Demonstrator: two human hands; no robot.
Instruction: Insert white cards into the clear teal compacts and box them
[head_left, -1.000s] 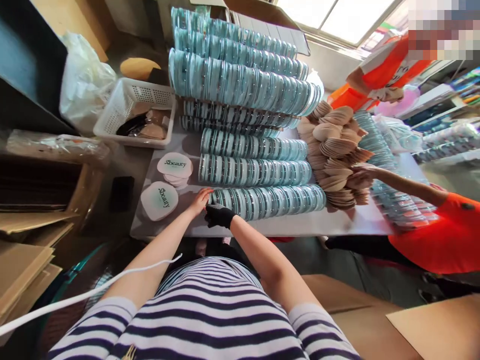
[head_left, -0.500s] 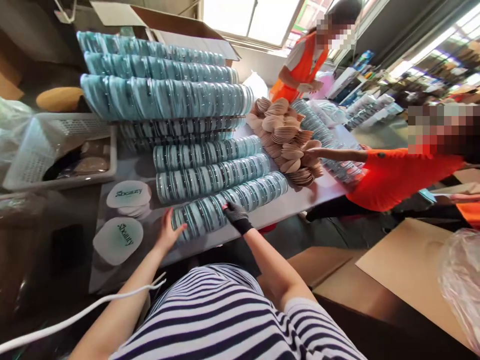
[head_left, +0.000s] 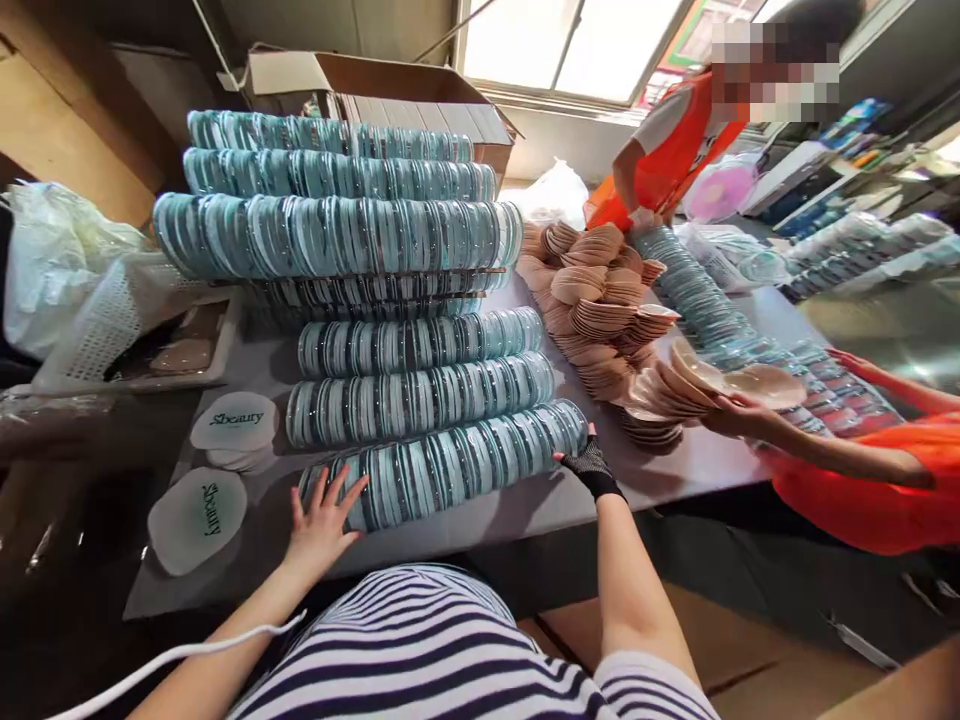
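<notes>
Nearest to me on the table lies a long row of round, clear, teal-tinted plastic packs point(head_left: 450, 465), standing on edge against one another. My left hand point(head_left: 326, 515), bare, rests on the row's left end with its fingers spread. At the right end, my right hand point(head_left: 590, 465), in a black glove with bare fingertips, touches the last packs with thumb and fingers apart. Two similar rows point(head_left: 420, 395) lie just behind, with more rows point(head_left: 337, 235) stacked further back. Left of the rows are white rounded cards point(head_left: 196, 522) printed with green lettering.
A white plastic basket point(head_left: 97, 320) stands at the left. Brown cardboard boxes point(head_left: 420, 80) stand behind the rows. To the right are piles of beige pads point(head_left: 600, 290), a co-worker's hand point(head_left: 739, 412) holding some, and another person in an orange vest point(head_left: 675, 160).
My right hand has moved from the middle of the front row to its right end. My left hand has spread its fingers over the left end. The view has shifted.
</notes>
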